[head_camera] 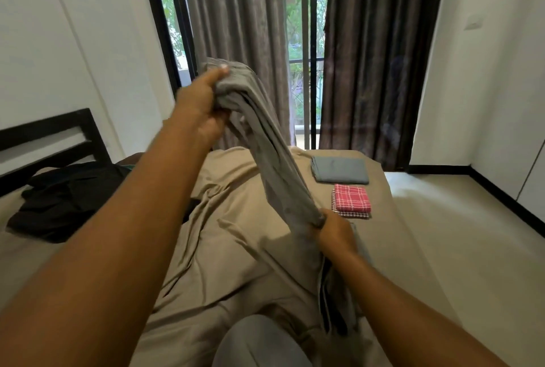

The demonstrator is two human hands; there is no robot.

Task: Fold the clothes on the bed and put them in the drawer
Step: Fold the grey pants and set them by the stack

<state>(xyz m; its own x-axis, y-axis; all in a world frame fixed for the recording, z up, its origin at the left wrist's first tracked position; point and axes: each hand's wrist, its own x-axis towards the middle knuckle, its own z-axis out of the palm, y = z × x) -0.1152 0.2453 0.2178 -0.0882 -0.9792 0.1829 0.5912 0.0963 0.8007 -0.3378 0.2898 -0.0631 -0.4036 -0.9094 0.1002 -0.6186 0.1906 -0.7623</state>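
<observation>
Left hand [203, 101] raised high, fingers and thumb curled tight round the bunched top end of a grey garment [265, 154]; right hand [336, 231] lower and nearer the body, closed round the same garment further down; cloth drawn in a taut, twisted band from one hand to the other, lifted clear of the bed [236, 263]; loose remainder hanging below the right hand down to the bed, dark stripes or lining showing along its edge.

Just beyond the right hand, close to the knuckles but apart from them, a folded red checked cloth [352, 197] stacked on another checked piece; further beyond that, a folded blue-grey cloth [339, 170] near the far corner of the bed; both square to the bed's right edge, only a narrow strip of tan cover between them and the drop to the floor [442, 234].

Well off to the left of the left hand and lower, a heap of black clothes [65, 195], unfolded, up against the dark headboard [50, 131].

Beneath and between the two hands, a broad stretch of rumpled, creased tan bed; behind the left hand, grey curtains [236, 27] and a barred window [306, 42]; to the right of the right hand, open pale floor running to a white wall [486, 72] with dark skirting.

Below the right hand, at the near edge of view, a rounded grey shape [259, 343]; knee or cloth, cannot tell.
</observation>
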